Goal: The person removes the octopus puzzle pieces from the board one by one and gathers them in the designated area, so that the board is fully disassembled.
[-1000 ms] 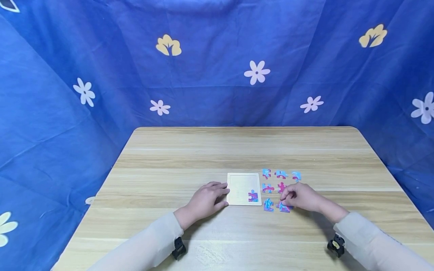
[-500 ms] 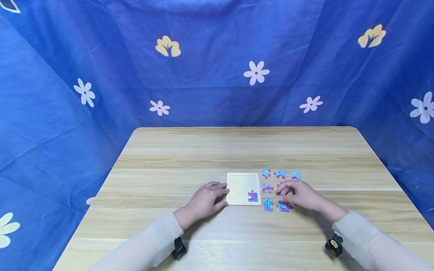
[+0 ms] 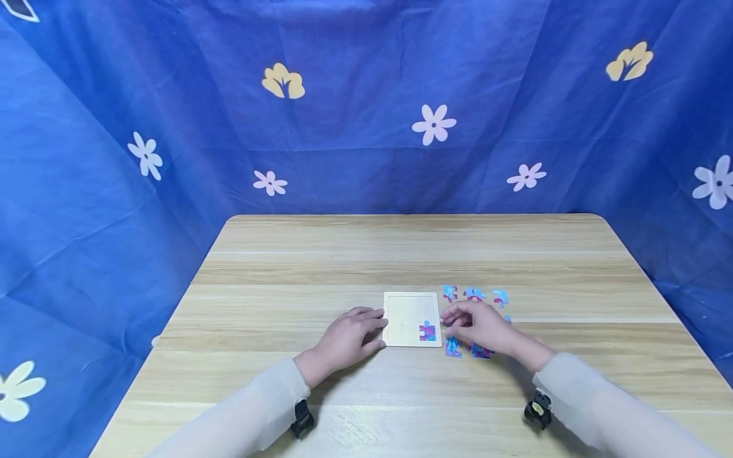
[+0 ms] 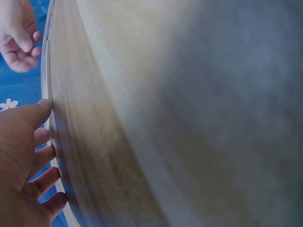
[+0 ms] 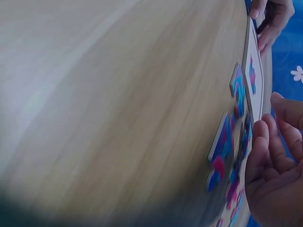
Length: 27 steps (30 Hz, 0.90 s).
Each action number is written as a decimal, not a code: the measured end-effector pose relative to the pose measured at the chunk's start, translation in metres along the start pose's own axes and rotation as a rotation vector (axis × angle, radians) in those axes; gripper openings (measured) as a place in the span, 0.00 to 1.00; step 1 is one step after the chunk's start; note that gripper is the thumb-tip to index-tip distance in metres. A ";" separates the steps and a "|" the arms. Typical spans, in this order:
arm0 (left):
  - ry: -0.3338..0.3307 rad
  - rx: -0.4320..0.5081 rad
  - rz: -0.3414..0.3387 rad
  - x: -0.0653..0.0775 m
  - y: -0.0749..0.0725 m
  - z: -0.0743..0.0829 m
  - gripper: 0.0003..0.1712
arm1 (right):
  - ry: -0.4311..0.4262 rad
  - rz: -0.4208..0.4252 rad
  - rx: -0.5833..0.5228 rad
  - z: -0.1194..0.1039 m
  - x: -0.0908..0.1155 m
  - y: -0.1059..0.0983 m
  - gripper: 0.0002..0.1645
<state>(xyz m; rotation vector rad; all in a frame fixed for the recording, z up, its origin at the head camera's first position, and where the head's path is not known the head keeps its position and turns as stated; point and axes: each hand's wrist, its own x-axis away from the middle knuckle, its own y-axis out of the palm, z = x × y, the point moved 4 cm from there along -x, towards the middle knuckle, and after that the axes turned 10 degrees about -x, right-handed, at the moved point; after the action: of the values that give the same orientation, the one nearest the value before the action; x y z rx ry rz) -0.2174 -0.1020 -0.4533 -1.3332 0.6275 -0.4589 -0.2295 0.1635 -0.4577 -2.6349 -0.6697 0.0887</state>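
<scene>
My left hand (image 3: 348, 338) lies on the table with its fingers spread, fingertips against the left edge of a square wooden puzzle tray (image 3: 401, 318). One pink and blue puzzle piece (image 3: 427, 333) sits in the tray's lower right corner. My right hand (image 3: 480, 327) hovers over the loose pieces beside the tray, covering the middle ones. Its fingertips are close to the tray's right edge. In the right wrist view, its thumb and fingers are loosely bent and apart, and no piece shows between them. Below that hand in the head view lies a blue piece (image 3: 453, 347).
More loose pieces lie along the back of the group, including a left piece (image 3: 449, 292), a middle piece (image 3: 474, 294) and a right piece (image 3: 501, 298). The wooden table (image 3: 321, 254) ends at a blue flowered cloth (image 3: 355, 127).
My right hand has moved left from the right-hand pieces toward the tray, now covering the middle-row piece beside it. My left hand stays at the tray edge.
</scene>
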 end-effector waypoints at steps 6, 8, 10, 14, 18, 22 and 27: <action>-0.004 -0.001 -0.008 0.000 0.000 0.000 0.24 | -0.007 -0.011 0.019 -0.008 -0.011 0.012 0.15; -0.004 -0.001 -0.010 0.000 0.000 0.000 0.24 | 0.003 -0.010 0.034 -0.010 -0.014 0.015 0.15; -0.004 -0.001 -0.012 -0.001 0.000 0.000 0.24 | 0.011 -0.013 0.050 -0.011 -0.016 0.017 0.15; -0.005 -0.004 -0.012 -0.001 -0.001 0.000 0.24 | 0.029 -0.020 0.084 -0.013 -0.020 0.020 0.14; -0.004 -0.003 -0.011 -0.001 -0.001 0.000 0.24 | 0.045 -0.020 0.102 -0.013 -0.021 0.022 0.14; -0.008 0.002 -0.014 -0.001 -0.002 0.000 0.24 | 0.047 -0.025 0.100 -0.014 -0.022 0.023 0.14; -0.006 0.002 -0.011 -0.001 -0.001 0.000 0.24 | 0.042 -0.025 0.071 -0.015 -0.023 0.024 0.15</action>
<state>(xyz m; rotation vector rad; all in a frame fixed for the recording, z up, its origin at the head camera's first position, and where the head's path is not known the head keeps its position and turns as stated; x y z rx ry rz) -0.2180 -0.1017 -0.4525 -1.3364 0.6147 -0.4646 -0.2372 0.1277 -0.4544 -2.5526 -0.6727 0.0491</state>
